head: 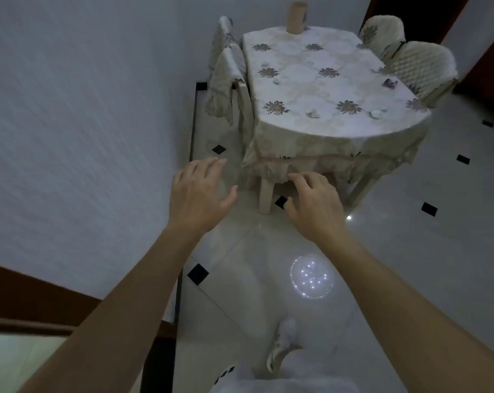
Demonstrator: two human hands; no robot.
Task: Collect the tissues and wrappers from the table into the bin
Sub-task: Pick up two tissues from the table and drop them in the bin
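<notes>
Head view, approach to the work surface. The white wall [84, 109] flanks the outer side of the left hand [200, 194]. The glossy tiled floor [410, 251] lies beneath both hands. The table [296, 89], draped in a flowered cloth, stands ahead of both hands, and neither hand touches it. Covered chairs [421, 63] are pushed in along the table's long sides beyond each hand, which leaves the near end free to reach from. A beige cylinder [296, 17] stands at the far end, farthest from either hand. It may be the bin, but that cannot be told. The left hand is held forward with fingers loosely extended and thumb apart, holding nothing. The right hand [315, 205] is held forward with fingers slackly curled, also holding nothing. Both appear readied for reaching, so collection is judged not yet begun. The litter all lies on the cloth, well beyond the fingertips. The nearest tissue [313, 113], a crumpled white wad, sits ahead of the right hand near the table's front edge. A second tissue [377, 113] lies further toward that hand's outer side. Smaller wads [277, 80] lie deeper in, ahead of the gap between the hands. A dark wrapper [389, 83] rests near the right-side edge.
</notes>
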